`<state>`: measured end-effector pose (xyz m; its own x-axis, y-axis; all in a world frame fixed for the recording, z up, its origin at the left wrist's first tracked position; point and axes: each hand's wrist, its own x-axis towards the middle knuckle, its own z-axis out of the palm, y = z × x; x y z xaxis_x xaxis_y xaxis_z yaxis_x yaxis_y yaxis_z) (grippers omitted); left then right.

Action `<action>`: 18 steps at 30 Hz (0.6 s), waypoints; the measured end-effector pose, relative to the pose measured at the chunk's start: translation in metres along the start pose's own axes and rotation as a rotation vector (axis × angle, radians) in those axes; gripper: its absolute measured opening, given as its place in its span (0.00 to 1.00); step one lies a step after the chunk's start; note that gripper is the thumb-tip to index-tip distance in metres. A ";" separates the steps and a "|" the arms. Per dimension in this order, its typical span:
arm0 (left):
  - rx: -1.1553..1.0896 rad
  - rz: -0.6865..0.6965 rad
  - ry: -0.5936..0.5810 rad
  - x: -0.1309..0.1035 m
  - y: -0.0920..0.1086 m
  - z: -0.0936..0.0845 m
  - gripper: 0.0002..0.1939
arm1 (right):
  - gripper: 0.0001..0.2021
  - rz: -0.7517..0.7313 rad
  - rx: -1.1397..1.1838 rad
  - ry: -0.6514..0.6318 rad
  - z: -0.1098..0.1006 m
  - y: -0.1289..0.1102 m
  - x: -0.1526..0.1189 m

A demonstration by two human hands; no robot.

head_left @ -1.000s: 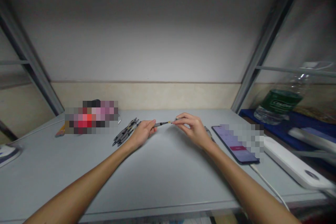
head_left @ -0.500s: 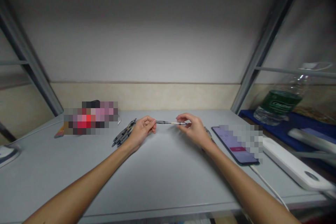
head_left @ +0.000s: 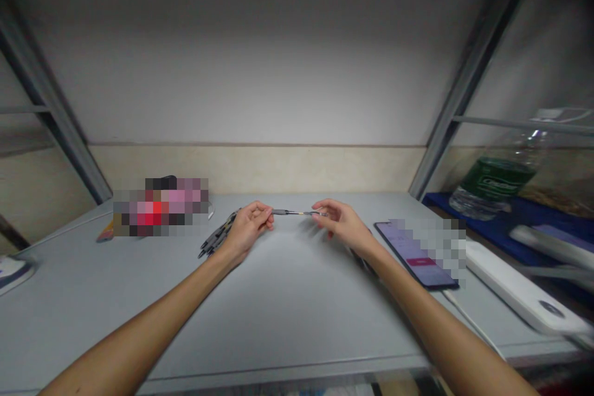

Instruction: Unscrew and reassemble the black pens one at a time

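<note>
A slim pen (head_left: 297,213) with a grey grip section and a shiny part is held level above the desk, between my two hands. My left hand (head_left: 252,223) pinches its grey end between thumb and fingers. At the other end my right hand (head_left: 340,221) is closed on the shiny part with thumb and fingertips; the very tip is partly hidden by the fingers. Beside my left hand lies a bundle of dark grey pens (head_left: 215,240). Partly covered by my right forearm are some dark slender items (head_left: 363,262) on the desk; their kind is hard to make out.
To the right are a phone (head_left: 413,260), a white cable (head_left: 476,323) and a long white device (head_left: 524,291). A water bottle (head_left: 496,179) leans on a blue surface beyond the metal frame. Pinkish blurred items (head_left: 160,207) stand at the back left.
Both hands have shifted up very slightly, and the pen with them. More of its grey section shows beside my left fingers. My right forearm has moved a little.
</note>
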<state>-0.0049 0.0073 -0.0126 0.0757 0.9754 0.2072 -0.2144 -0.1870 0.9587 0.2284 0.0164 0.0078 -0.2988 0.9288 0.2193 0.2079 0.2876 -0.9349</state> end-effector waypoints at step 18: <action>-0.001 -0.002 0.012 0.001 -0.002 -0.001 0.11 | 0.17 0.098 0.114 -0.035 -0.001 -0.002 -0.002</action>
<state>-0.0054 0.0083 -0.0143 0.0648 0.9771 0.2026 -0.2151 -0.1846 0.9590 0.2299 0.0139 0.0094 -0.3155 0.9416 0.1175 0.1312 0.1659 -0.9774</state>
